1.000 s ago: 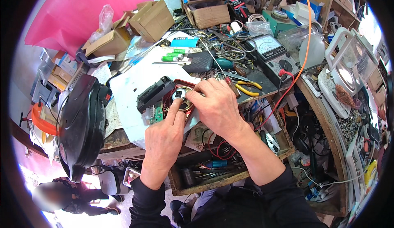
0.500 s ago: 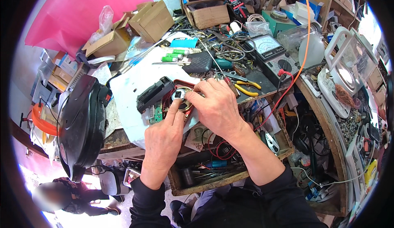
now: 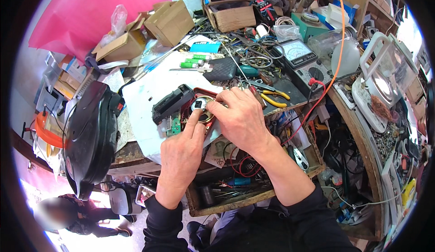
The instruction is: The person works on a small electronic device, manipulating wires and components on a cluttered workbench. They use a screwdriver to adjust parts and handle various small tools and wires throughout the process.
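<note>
An opened device with a red casing [image 3: 205,91] lies on white paper, a round speaker [image 3: 208,112] inside it. My left hand [image 3: 182,152] reaches in from below. Its index finger is stretched out, the tip on a small black piece [image 3: 198,104] at the speaker's middle, while the other fingers bend and the thumb is hidden. My right hand [image 3: 242,120] is closed at the casing's right side, thumb against the speaker's rim; its fingertips are partly hidden. A black plastic housing part [image 3: 172,103] and a green circuit board [image 3: 173,125] sit just left of the speaker.
Behind my hands lie green batteries [image 3: 191,63], a black textured case [image 3: 222,68] and yellow-handled pliers [image 3: 274,98]. An analogue multimeter [image 3: 306,66] stands to the right. Below is an open wooden drawer [image 3: 244,200]. A black case [image 3: 90,138] stands left; a person [image 3: 77,215] is at lower left.
The view has shifted very slightly. Both hands keep their places at the speaker, with no clear change in hold.
</note>
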Motion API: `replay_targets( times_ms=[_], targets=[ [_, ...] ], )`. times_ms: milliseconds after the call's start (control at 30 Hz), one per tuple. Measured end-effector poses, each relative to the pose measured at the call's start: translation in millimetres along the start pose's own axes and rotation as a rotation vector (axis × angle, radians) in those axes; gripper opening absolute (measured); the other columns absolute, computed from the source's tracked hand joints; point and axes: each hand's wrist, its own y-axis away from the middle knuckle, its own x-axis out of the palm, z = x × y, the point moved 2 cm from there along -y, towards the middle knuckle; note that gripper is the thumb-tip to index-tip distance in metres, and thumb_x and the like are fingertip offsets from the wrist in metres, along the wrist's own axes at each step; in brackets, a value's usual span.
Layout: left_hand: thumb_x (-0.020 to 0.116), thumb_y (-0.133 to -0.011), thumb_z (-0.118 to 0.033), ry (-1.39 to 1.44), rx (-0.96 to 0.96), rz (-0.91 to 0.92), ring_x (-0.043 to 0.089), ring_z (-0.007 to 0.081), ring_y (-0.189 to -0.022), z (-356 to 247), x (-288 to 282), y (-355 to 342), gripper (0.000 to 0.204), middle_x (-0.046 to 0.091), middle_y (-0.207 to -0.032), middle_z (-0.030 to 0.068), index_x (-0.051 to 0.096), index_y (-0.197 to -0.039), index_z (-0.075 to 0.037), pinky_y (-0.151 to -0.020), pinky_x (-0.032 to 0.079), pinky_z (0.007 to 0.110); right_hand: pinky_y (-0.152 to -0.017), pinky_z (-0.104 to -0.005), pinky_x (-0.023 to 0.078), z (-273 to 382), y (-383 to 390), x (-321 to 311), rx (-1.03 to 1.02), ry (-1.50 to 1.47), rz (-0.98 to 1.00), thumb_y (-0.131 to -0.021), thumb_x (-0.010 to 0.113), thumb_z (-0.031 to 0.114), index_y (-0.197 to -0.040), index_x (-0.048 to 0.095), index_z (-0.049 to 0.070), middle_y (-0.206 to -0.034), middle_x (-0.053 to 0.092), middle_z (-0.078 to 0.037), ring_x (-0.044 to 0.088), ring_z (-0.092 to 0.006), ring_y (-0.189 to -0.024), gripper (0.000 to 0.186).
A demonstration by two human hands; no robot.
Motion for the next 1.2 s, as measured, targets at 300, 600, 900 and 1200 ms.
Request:
replay_targets(
  times_ms=[300,600,900,1200],
  targets=[
    [0.071,-0.097,-0.015,-0.039,-0.007,-0.048,0.068,0.0175,-0.062,-0.5,4.7,3.4,0.014,0.071,-0.142,0.0092,0.061,-0.099,-0.005,-0.056,0.055,0.035,-0.077,-0.0409,0.05,0.1,0.1,1.0,0.005,-0.001,0.006,-0.08,0.072,0.006,-0.094,0.073,0.008,-0.093,0.065,-0.008,0.066,-0.0276,-0.091,0.014],
    [0.072,-0.096,-0.016,-0.055,0.007,-0.067,0.067,0.0164,-0.062,-1.7,4.2,1.2,0.015,0.071,-0.141,0.0076,0.06,-0.098,-0.007,-0.057,0.054,0.034,-0.078,-0.0413,0.051,-0.1,1.1,2.3,0.015,-0.018,0.008,-0.081,0.073,0.007,-0.095,0.074,0.009,-0.094,0.065,-0.008,0.066,-0.0279,-0.092,0.014],
    [0.069,-0.097,-0.012,-0.016,-0.02,-0.008,0.07,0.0206,-0.065,0.3,0.4,-0.7,0.012,0.07,-0.142,0.0092,0.061,-0.102,-0.005,-0.06,0.056,0.037,-0.077,-0.0415,0.051,0.5,0.6,1.3,0.016,-0.03,0.001,-0.081,0.073,0.006,-0.094,0.074,0.009,-0.094,0.065,-0.008,0.066,-0.0281,-0.091,0.014],
    [0.067,-0.097,-0.01,0.022,-0.037,0.015,0.071,0.0223,-0.066,0.0,-1.5,-0.5,0.01,0.069,-0.143,0.0095,0.06,-0.101,-0.005,-0.06,0.056,0.038,-0.077,-0.0413,0.051,1.5,-0.6,-2.0,0.006,-0.019,0.015,-0.08,0.074,0.007,-0.093,0.073,0.009,-0.093,0.065,-0.008,0.067,-0.0275,-0.092,0.013]
  ],
)
